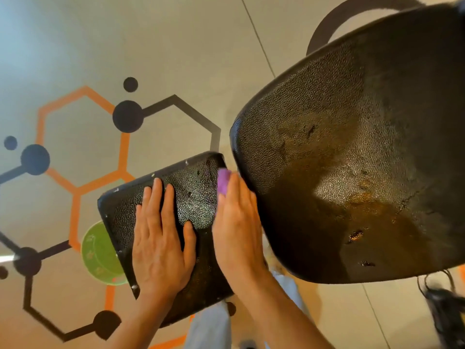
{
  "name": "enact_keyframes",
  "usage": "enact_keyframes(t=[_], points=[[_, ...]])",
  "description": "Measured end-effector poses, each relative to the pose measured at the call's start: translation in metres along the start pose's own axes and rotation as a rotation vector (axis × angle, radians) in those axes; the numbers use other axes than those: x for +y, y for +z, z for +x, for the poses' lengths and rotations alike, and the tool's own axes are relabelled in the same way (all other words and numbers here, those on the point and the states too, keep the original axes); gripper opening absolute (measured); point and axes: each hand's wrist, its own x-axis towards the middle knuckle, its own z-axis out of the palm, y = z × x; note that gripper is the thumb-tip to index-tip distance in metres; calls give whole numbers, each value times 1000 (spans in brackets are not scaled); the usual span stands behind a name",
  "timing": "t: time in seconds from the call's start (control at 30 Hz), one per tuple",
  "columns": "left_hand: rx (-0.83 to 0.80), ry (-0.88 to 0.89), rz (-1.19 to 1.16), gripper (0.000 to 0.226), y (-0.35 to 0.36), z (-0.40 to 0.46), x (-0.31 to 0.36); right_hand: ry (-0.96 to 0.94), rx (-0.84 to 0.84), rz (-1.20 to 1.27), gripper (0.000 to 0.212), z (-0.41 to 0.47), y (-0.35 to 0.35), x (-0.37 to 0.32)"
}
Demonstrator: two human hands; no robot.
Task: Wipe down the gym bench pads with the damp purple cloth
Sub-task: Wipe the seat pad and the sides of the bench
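- The step in hand looked like the wiping of the smaller seat pad (198, 207), the black textured pad lying low and left of centre in the head view.
- The left hand (161, 238) lay flat on that pad with its fingers straight and spread, holding nothing, apparently steadying it.
- The right hand (236, 222) pressed the purple cloth (223, 181) against the pad's edge at about 2 o'clock from the left hand; only a small fold of cloth showed past the fingertips.
- The right fingers appeared fairly straight over the cloth, but motion blur left it unclear whether they pinched it or only pushed it.
- The large back pad (352, 159) rose at 2 o'clock from the hands, worn with small tears and brownish patches; whether it was already wiped could not be told.
- A green bowl (98, 253) sat on the floor at 9 o'clock, partly under the seat pad.
- Next would probably call for sweeping the cloth across the remaining seat surface, then moving up to the back pad with firm, even pressure.
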Motion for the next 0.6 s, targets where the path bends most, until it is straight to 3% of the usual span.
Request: enact_keyframes(t=[0.13, 0.27, 0.47, 0.6], points=[[-13, 14, 4, 66, 0, -1, -1, -12, 39, -13, 52, 41, -4, -23], [-21, 2, 4, 66, -1, -1, 0, -48, 43, 22, 47, -1, -2, 7], [-33, 18, -18, 64, -4, -1, 0, 145, 123, -35, 60, -89, 15, 54], [-38, 39, -46, 64, -4, -1, -2, 320, 153, 188, 52, -120, 20, 63]])
